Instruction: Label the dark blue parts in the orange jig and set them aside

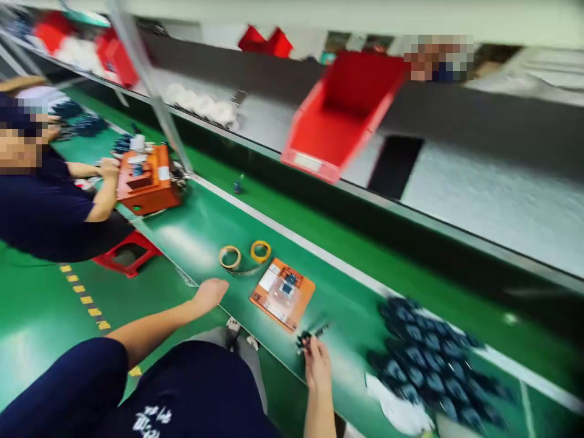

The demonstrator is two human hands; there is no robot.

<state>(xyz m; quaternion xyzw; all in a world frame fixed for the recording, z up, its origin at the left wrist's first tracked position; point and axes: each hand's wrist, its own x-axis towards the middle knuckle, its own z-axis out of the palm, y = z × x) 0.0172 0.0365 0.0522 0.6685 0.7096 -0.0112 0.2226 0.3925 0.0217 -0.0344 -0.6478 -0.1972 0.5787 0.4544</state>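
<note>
My right hand [318,360] pinches a small black part [305,340] with a dark strip sticking out, just above the front of the green bench. Blur hides its exact kind. At the bench's front edge is my left hand [210,298], its fingers blurred together and its palm hidden; no object shows in it. Between and beyond my hands lies an orange fixture plate [301,307] carrying a clear block with a small dark piece [286,289] on it. Two rolls of yellowish tape, one nearer [229,258] and one farther [261,251], lie left of the plate.
Many dark parts [429,359] are heaped at right, beside a white cloth-like piece [396,407]. A red bin [342,121] juts from the shelf above. At left, a co-worker [55,201] sits at an orange box [150,182]. A metal post [150,91] rises between us.
</note>
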